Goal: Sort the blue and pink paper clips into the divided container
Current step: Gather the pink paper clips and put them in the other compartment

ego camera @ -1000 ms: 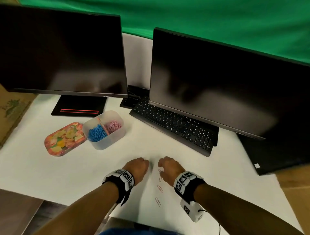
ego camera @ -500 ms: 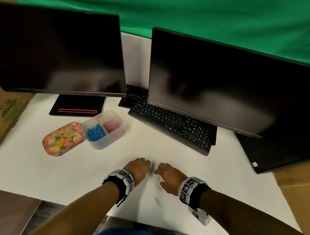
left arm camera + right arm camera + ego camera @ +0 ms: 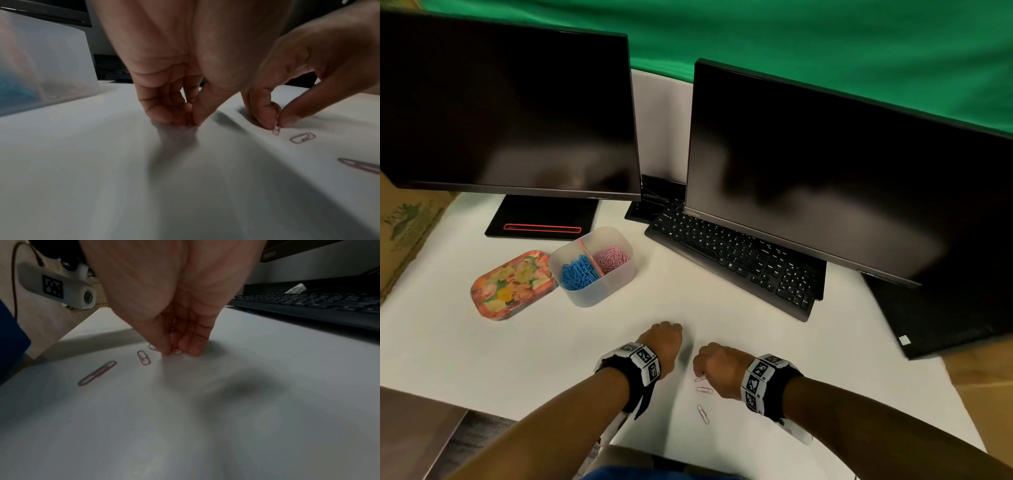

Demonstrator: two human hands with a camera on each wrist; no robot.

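A translucent divided container (image 3: 599, 291) holds blue clips (image 3: 578, 273) in its left half and pink clips (image 3: 611, 258) in its right half. My right hand (image 3: 717, 366) pinches one end of a pink paper clip (image 3: 276, 129) between thumb and forefinger, just off the white table. Two more pink clips (image 3: 704, 390) (image 3: 702, 414) lie flat in front of it; in the right wrist view they show as the short clip (image 3: 144, 360) and the long clip (image 3: 97, 373). My left hand (image 3: 664, 346) has its fingertips (image 3: 174, 116) pinched together on the table, with a thin sliver like a clip between them.
A flowered tin (image 3: 512, 284) lies left of the container. A black keyboard (image 3: 732, 260) and two dark monitors (image 3: 510, 109) (image 3: 825, 178) stand behind. The table's near edge (image 3: 551, 416) runs just behind my wrists.
My right hand has slid back toward me along the row of pink clips and now pinches the farthest one. The left hand has stayed almost in place.
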